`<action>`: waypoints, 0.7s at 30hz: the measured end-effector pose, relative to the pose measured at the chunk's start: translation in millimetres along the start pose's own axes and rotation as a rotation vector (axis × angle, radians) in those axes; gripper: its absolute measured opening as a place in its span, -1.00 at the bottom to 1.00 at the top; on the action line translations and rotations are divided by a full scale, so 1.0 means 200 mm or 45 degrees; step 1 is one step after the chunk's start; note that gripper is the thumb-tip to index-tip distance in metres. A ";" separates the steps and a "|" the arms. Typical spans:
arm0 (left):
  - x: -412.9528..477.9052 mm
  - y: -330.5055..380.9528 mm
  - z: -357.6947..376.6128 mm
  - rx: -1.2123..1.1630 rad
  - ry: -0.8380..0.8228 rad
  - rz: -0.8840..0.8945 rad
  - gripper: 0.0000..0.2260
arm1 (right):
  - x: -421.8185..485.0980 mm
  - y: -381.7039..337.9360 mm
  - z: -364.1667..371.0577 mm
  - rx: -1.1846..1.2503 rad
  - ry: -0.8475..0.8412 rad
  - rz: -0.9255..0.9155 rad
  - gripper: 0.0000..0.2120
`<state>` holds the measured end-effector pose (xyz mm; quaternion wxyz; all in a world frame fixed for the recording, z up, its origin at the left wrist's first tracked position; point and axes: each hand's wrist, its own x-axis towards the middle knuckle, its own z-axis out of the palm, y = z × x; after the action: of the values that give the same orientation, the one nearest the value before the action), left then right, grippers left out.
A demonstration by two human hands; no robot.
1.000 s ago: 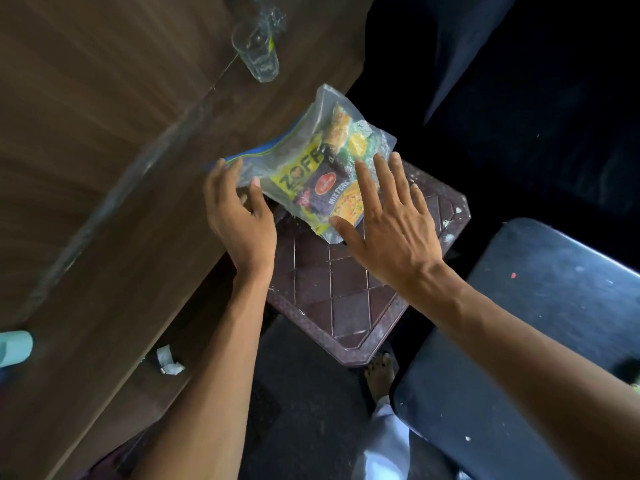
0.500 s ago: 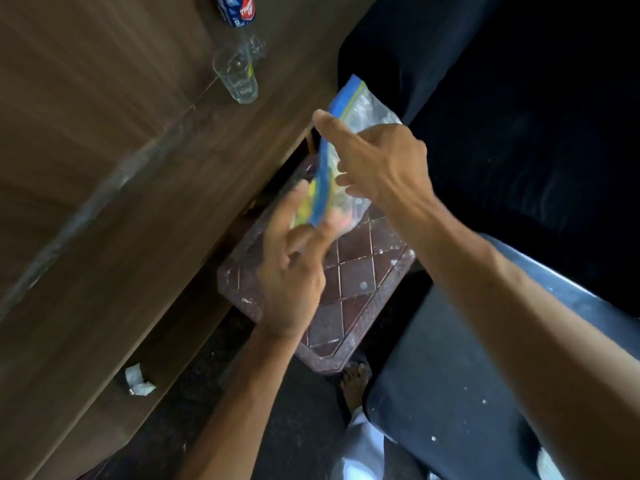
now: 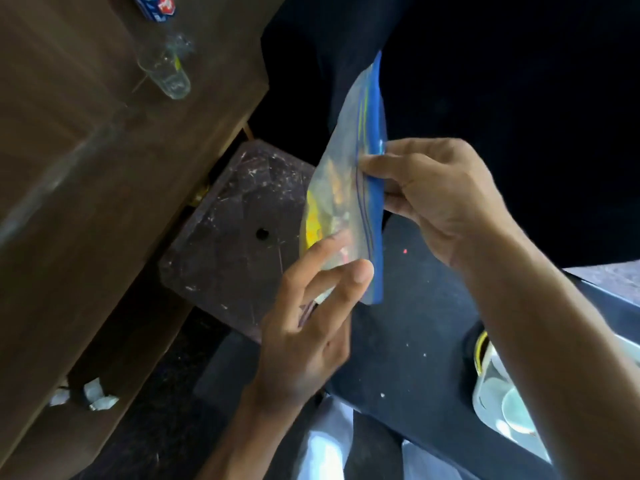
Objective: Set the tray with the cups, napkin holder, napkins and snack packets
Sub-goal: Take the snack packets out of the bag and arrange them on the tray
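Observation:
A clear zip bag [image 3: 349, 161] with a blue seal strip holds several snack packets, yellow and red ones showing through. It hangs edge-on in the air above a dark brown stool [image 3: 239, 230]. My right hand [image 3: 440, 195] pinches the blue strip at mid height. My left hand [image 3: 311, 320] grips the bag's lower end between thumb and fingers. A clear glass cup [image 3: 168, 72] stands on the brown wooden table [image 3: 69, 168] at the upper left. No tray, napkin holder or napkins can be made out.
A blue and red packet [image 3: 156, 6] lies at the table's far edge. Crumpled white paper [image 3: 95, 398] sits on a lower shelf. A dark blue seat [image 3: 415, 341] spreads to the right, with a clear container [image 3: 498, 393] on it.
The bag was lying flat on the stool under both hands. Both hands have lifted it, turned it upright with the blue strip facing me, and brought it right, clear of the stool.

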<state>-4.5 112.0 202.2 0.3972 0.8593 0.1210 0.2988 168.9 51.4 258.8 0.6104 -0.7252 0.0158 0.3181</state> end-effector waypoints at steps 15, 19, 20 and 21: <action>-0.42 1.35 0.57 -0.717 -0.176 -0.760 -0.79 | -1.23 0.35 -1.24 0.330 0.025 -0.150 -0.89; -0.65 1.68 0.73 -0.679 -0.293 -0.863 -0.81 | -1.50 0.46 -1.60 0.278 0.103 -0.077 -0.84; -0.70 1.75 0.76 -0.654 -0.316 -0.867 -0.84 | -1.57 0.49 -1.67 0.223 0.115 -0.059 -0.87; -0.75 1.82 0.79 -0.630 -0.337 -0.875 -0.86 | -1.64 0.51 -1.74 0.163 0.134 -0.046 -0.92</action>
<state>-37.2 -289.8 333.6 0.6794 0.6790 0.2725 0.0569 20.1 -405.7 345.1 0.6594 -0.7007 0.0550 0.2669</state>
